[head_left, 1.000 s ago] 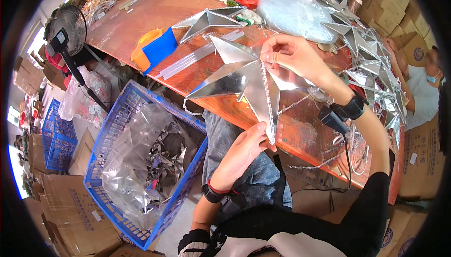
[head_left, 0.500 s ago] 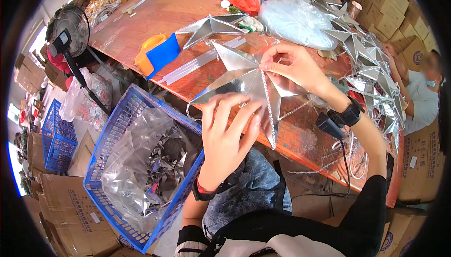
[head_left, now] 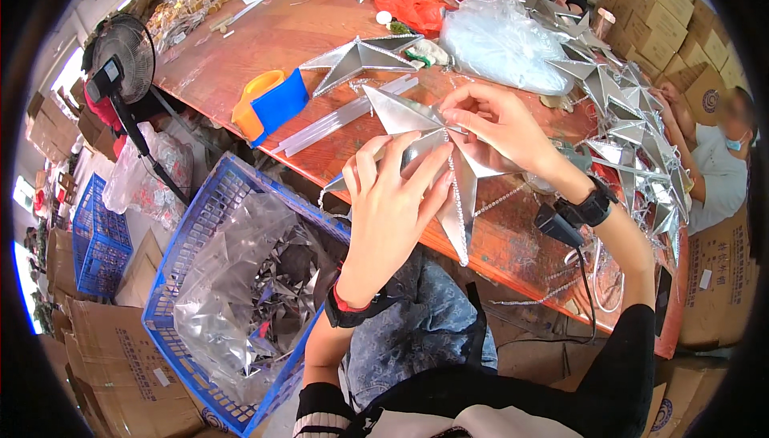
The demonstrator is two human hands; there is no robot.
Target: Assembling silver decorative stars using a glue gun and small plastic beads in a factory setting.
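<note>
A shiny silver five-pointed star [head_left: 392,111] is held over the table's near edge, one point toward me. A silver bead chain [head_left: 457,198] lies along the ridge of that point, up to the star's middle. My right hand [head_left: 505,130] pinches the chain there with thumb and fingertips. My left hand [head_left: 392,206] lies over the star's left side, its fingers bent on the surface beside the chain. The left fingertips are partly hidden, as is what lies under that palm. More chain hangs at the star's left tip and trails to the right.
On the red-brown table [head_left: 216,70] are clear sticks [head_left: 344,118], an orange-and-blue roll [head_left: 272,106], a bagged bundle [head_left: 505,42] and several finished stars [head_left: 360,58]. A blue crate [head_left: 188,238] of silver pieces stands at left below the table. A person [head_left: 717,166] sits at right.
My left hand has moved up and right toward the star's middle, its fingers now bent at the chain. The star's near point has dropped slightly. My right hand keeps its pinch.
</note>
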